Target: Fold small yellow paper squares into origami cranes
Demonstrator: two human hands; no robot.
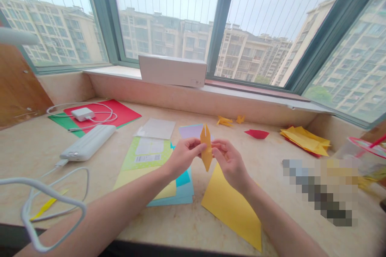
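Observation:
A folded piece of orange-yellow origami paper [206,153] is held upright between both hands, above the table's middle. It is narrow and diamond-shaped, with a slit running down from its top point. My left hand [188,152] pinches its left edge between thumb and fingers. On the other side, my right hand [229,160] has its thumb and fingertips closed at the right edge. Below the right hand lies a flat yellow paper sheet [232,209]. Blue sheets [185,196] and a pale green paper packet [128,156] lie under my left forearm.
At left are a white power bank [88,141], a charger [83,114] on red paper [126,113], and looping white cables. Small orange folded pieces [224,121], a red folded piece [257,133] and stacked yellow papers [306,139] lie toward the back right. A plastic cup [364,150] stands far right.

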